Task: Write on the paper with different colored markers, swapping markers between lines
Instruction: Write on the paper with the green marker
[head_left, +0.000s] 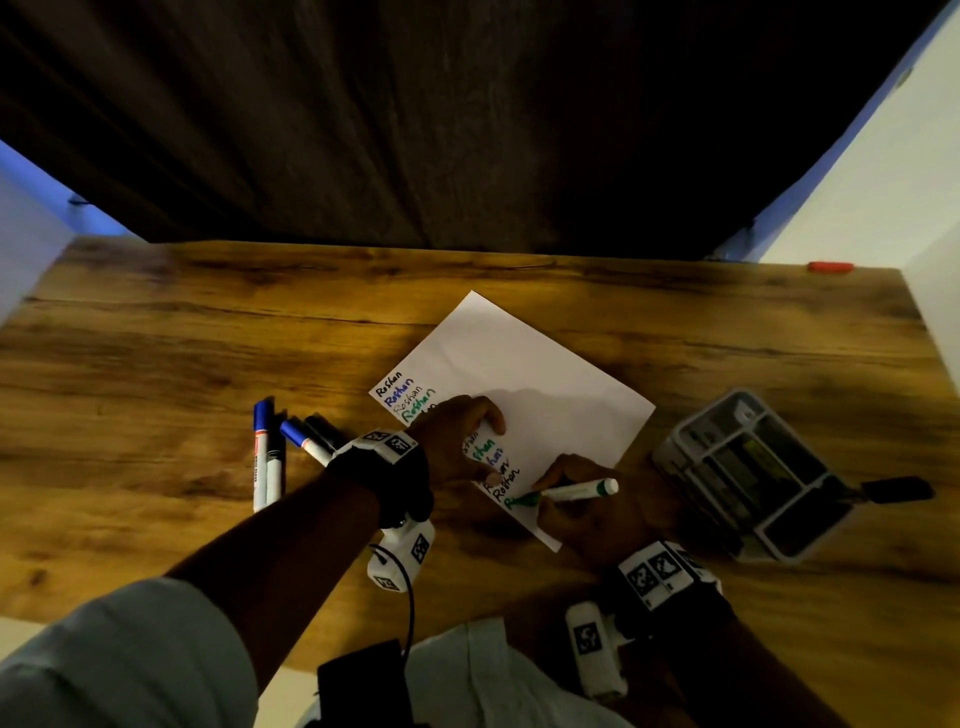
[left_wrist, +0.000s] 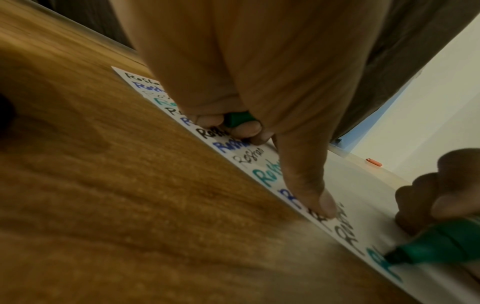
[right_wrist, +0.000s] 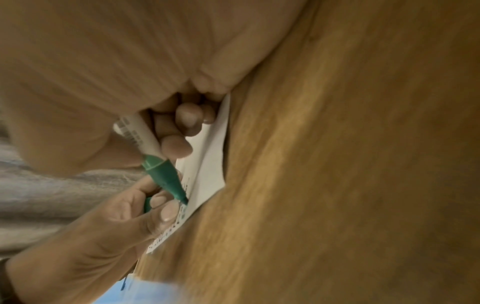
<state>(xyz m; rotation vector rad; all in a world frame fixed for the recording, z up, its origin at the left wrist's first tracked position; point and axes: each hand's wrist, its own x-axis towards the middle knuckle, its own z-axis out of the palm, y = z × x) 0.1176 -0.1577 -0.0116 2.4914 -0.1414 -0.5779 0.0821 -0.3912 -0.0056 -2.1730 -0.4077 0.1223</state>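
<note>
The right hand (head_left: 582, 512) pinches a green marker (head_left: 569, 491) between thumb and curled fingers, low on the barrel, with the dark tip touching the paper (head_left: 524, 374) at a freshly started green letter near the sheet's near edge. The marker's barrel is white and round, its nose a green cone; its blunt green end points away to the right.

The left hand (head_left: 457, 441) rests on the paper just beside the written lines. Its thumb (left_wrist: 311, 189) lies straight, pad pressed on the sheet, while its fingers are curled round a green cap (left_wrist: 237, 119), tucked under the palm. The two hands are near each other but apart.

The paper is a plain white rectangle lying flat and turned at an angle on a wooden table (head_left: 208, 338) with smooth, dark-streaked grain. Down its left margin runs a column of the same handwritten word in black, blue and green.

To the left of the left wrist lie several markers (head_left: 270, 457) with white barrels and blue or black caps, close together. At the right stands a grey plastic tray (head_left: 753, 473) with compartments. A small red thing (head_left: 830, 267) lies at the table's far edge. Dark cloth (head_left: 467, 130) hangs behind.
</note>
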